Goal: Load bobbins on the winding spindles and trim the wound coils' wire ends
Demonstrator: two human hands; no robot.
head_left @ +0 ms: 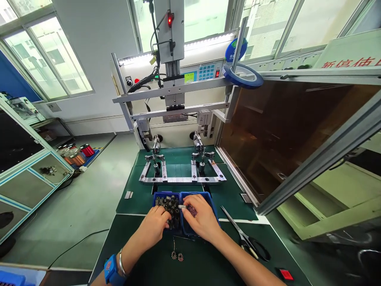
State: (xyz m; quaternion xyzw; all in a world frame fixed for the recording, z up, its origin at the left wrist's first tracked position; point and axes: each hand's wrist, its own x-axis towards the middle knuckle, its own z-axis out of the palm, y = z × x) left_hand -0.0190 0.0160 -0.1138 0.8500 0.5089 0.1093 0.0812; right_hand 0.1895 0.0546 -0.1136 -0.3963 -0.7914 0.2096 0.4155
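Observation:
My left hand point(152, 224) reaches into the left blue bin point(154, 195), its fingers curled down among small dark metal sleeves point(169, 203). Whatever its fingertips hold is hidden. Over the right blue bin point(212, 202), my right hand point(204, 217) has its fingers bent inward, and a small whitish piece point(181, 206) shows at its fingertips; I cannot tell whether it is a part or a finger cover. Small reddish parts point(193, 210) lie in the bin below that hand. Two small toothed copper-coloured rotors point(177, 256), one with a thin shaft, lie on the green mat in front of the bins.
Scissors point(245, 236) lie right of the bins, with a red square point(286, 274) nearer the corner. Behind the bins stands a metal fixture point(181, 180) with two clamping heads beneath a machine frame point(178, 91). A brown tinted panel point(285, 139) borders the right side.

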